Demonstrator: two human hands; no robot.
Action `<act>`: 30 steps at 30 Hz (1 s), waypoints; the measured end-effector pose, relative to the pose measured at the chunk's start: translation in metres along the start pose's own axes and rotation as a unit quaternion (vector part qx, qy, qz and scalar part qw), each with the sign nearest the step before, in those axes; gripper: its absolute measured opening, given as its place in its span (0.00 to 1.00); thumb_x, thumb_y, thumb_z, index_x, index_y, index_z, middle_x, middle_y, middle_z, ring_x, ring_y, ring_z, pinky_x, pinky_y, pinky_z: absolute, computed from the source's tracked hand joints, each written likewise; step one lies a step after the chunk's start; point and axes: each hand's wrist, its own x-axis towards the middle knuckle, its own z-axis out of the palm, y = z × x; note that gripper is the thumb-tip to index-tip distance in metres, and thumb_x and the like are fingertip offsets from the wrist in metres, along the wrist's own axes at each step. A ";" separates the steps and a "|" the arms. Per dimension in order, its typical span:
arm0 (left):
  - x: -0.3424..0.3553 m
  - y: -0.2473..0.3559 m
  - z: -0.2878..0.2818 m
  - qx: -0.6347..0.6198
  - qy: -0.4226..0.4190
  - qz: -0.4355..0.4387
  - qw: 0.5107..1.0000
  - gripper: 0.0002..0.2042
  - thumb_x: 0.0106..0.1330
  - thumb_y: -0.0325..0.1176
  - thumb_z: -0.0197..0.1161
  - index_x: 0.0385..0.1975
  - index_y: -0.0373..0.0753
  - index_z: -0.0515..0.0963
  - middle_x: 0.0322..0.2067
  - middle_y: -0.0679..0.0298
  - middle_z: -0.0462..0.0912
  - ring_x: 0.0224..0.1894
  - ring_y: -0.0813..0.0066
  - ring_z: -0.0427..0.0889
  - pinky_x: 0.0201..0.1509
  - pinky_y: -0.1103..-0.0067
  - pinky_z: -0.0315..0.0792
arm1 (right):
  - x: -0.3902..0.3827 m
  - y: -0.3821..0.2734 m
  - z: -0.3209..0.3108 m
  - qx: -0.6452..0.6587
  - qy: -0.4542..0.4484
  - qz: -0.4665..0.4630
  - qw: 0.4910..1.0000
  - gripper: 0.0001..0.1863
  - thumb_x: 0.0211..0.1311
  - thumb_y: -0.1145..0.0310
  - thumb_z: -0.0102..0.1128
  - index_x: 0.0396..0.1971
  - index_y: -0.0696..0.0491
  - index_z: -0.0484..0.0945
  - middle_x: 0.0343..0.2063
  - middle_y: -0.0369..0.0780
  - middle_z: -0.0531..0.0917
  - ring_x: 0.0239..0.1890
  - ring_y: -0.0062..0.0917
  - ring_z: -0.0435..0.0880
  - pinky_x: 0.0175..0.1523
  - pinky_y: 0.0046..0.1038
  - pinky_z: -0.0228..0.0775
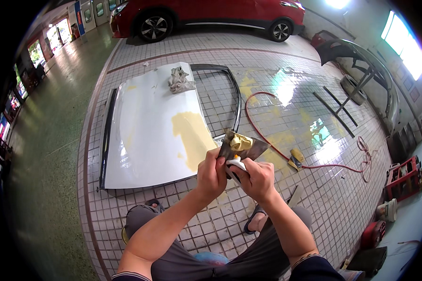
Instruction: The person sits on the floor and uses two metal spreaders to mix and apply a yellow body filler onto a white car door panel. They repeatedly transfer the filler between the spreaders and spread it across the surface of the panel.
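Observation:
My left hand (211, 175) grips a flat metal spreader (258, 149) that carries a lump of pale yellow putty (241, 142). My right hand (260, 179) holds a small white tube (237, 164) with an orange-yellow tip, close against the spreader's lower edge. Just beyond my hands lies a white car door (150, 140) on the floor, with a yellow filler patch (192, 138) on its right part, a crumpled grey rag (180, 82) on its far end and a dark window frame (227, 75) along its right side.
A red car (206, 11) stands beyond the door. A red hose (326, 167) loops across the tiled floor near a taped object (295, 159). At right are a bumper (347, 49) on a stand, a tyre (349, 86), a red crate (403, 175) and a bucket (387, 210).

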 end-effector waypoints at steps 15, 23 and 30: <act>0.003 0.000 0.004 -0.070 0.098 -0.090 0.989 0.12 0.80 0.36 0.44 0.51 0.33 0.63 0.27 0.66 0.69 0.26 0.80 0.67 0.30 0.78 0.63 | 0.000 -0.013 0.003 0.109 0.023 0.130 0.985 0.13 0.70 0.60 0.60 0.39 0.56 0.80 0.38 0.44 0.76 0.49 0.38 0.70 0.53 0.37 0.64; 0.008 0.003 -0.013 0.031 -0.034 0.041 0.998 0.23 0.72 0.50 0.61 0.23 0.37 0.70 0.21 0.59 0.71 0.19 0.65 0.70 0.22 0.73 0.65 | -0.003 -0.015 0.004 0.270 -0.021 0.178 0.946 0.17 0.75 0.58 0.52 0.39 0.58 0.78 0.46 0.49 0.72 0.53 0.39 0.67 0.62 0.35 0.60; 0.012 0.006 -0.018 0.070 -0.074 0.047 0.994 0.16 0.69 0.37 0.64 0.21 0.36 0.71 0.20 0.57 0.71 0.19 0.59 0.71 0.22 0.69 0.65 | 0.007 -0.009 -0.005 0.284 -0.076 0.180 0.939 0.19 0.78 0.58 0.48 0.40 0.61 0.77 0.49 0.49 0.71 0.51 0.38 0.71 0.61 0.33 0.63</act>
